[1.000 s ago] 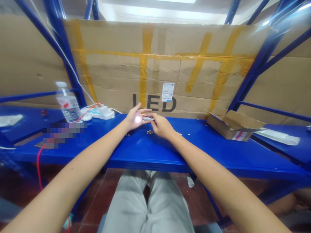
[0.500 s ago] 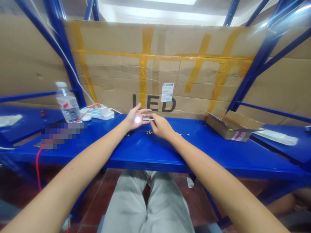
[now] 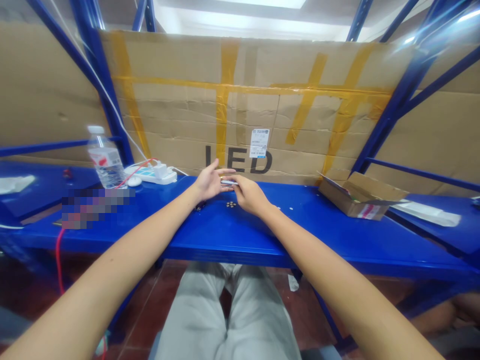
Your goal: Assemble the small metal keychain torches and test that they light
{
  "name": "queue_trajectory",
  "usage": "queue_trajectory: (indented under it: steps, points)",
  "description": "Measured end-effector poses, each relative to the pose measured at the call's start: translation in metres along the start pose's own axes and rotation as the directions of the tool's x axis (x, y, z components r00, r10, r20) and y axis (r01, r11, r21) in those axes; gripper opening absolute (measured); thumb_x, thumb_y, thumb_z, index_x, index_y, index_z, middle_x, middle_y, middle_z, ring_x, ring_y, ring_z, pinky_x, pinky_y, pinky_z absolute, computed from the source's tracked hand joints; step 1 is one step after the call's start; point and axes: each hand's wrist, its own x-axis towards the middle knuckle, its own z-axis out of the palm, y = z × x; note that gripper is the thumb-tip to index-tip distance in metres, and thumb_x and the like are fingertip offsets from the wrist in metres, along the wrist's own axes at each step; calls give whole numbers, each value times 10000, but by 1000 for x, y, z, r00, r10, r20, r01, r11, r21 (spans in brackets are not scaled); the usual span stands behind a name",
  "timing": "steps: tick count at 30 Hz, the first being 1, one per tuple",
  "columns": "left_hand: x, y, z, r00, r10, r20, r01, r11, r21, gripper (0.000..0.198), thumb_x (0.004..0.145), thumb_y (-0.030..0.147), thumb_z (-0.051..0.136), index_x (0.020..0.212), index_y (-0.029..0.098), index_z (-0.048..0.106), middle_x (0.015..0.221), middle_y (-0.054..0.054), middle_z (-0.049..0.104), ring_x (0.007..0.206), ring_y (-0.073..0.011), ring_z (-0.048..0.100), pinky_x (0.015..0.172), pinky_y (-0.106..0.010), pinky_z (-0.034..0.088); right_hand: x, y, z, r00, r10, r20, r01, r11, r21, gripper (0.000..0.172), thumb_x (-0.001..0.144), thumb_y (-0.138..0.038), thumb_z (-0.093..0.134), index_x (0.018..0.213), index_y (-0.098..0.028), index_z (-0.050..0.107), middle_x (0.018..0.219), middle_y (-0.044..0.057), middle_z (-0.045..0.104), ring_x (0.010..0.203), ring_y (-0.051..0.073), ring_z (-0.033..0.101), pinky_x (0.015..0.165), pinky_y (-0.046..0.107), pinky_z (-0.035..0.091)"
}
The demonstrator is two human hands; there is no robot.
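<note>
My right hand [image 3: 250, 195] is closed on a slim silver penlight [image 3: 228, 182], which points left toward my other palm. My left hand [image 3: 208, 183] is open, palm facing the penlight, with its fingers stretched out beside and behind it. Whether those fingers touch the penlight I cannot tell. No light spot shows on the palm. Below the hands, several small round brassy pieces [image 3: 230, 204] lie on the blue table [image 3: 232, 235]. Small dark pieces [image 3: 201, 205] lie under my left wrist, partly covered by it.
A water bottle [image 3: 106, 159] and a white power strip [image 3: 150, 174] stand at the back left. An open cardboard box [image 3: 362, 197] sits on the right. Behind the table rises a large taped cardboard sheet [image 3: 180, 110] between blue posts. A red cable [image 3: 58, 260] hangs at the left edge.
The bright light spot on my left palm has gone out. Both hands and the penlight stay in nearly the same place.
</note>
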Motion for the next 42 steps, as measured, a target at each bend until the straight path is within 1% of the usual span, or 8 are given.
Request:
queue_trajectory:
  steps: [7, 10, 13, 21, 24, 28, 36, 42]
  points:
    - [0, -1, -1, 1000, -3, 30, 3, 1000, 4, 672, 991, 607, 299, 1153, 53, 643, 861, -183, 713, 818, -278, 691, 752, -399, 549, 0, -3, -3, 997, -74, 6, 74, 997, -28, 367, 926, -94, 425, 1240, -170, 600, 1272, 122, 685, 1202, 246, 633, 992, 402, 516]
    - [-1, -1, 0, 1000, -2, 11, 2, 1000, 3, 672, 990, 606, 301, 1146, 52, 647, 831, -174, 707, 766, -265, 683, 729, -387, 546, 0, -4, -3, 998, -64, 18, 64, 997, -37, 348, 954, -129, 427, 1253, -188, 594, 1288, 112, 680, 1200, 241, 637, 1000, 404, 513]
    - [-2, 0, 2, 1000, -3, -5, 3, 1000, 1, 669, 987, 604, 311, 1148, 49, 648, 790, -164, 698, 730, -258, 674, 707, -375, 540, 0, -3, -1, 998, -57, 29, 58, 997, -42, 335, 975, -163, 424, 1268, -175, 584, 1304, 129, 674, 1201, 250, 641, 1007, 413, 511]
    - [-2, 1, 5, 1000, 7, -8, -7, 1000, -8, 665, 986, 604, 313, 1147, 51, 646, 800, -169, 703, 748, -267, 680, 707, -384, 539, 0, -3, -2, 997, -72, -2, 72, 996, -45, 357, 960, -133, 417, 1270, -188, 584, 1291, 128, 677, 1199, 252, 636, 998, 419, 517]
    - [-2, 0, 4, 1000, 2, -5, -2, 1000, -1, 664, 986, 602, 317, 1157, 50, 644, 821, -180, 710, 771, -275, 687, 715, -391, 543, 0, -4, -3, 997, -80, 7, 80, 996, -48, 367, 938, -119, 439, 1267, -187, 587, 1290, 131, 676, 1206, 259, 629, 1000, 427, 515]
    - [-1, 0, 2, 1000, 2, -4, -2, 1000, 6, 663, 990, 600, 305, 1145, 55, 651, 844, -183, 718, 766, -269, 691, 716, -385, 546, 1, -6, -4, 998, -69, 6, 69, 996, -51, 353, 956, -130, 406, 1256, -172, 588, 1291, 136, 675, 1195, 256, 636, 996, 417, 515]
    - [-2, 0, 2, 1000, 10, 0, -10, 1000, 15, 654, 987, 595, 322, 1150, 54, 651, 830, -180, 719, 774, -268, 690, 751, -401, 555, 0, -6, -5, 997, -70, 12, 71, 996, -45, 352, 949, -132, 425, 1256, -183, 590, 1295, 125, 675, 1205, 252, 630, 1000, 413, 513]
    - [0, -1, 2, 1000, 4, 3, -4, 1000, 3, 663, 984, 609, 311, 1130, 61, 656, 788, -161, 700, 751, -265, 678, 720, -389, 544, 0, -6, -5, 998, -57, 3, 57, 998, -42, 343, 963, -142, 407, 1246, -181, 595, 1287, 129, 681, 1195, 258, 641, 994, 423, 519]
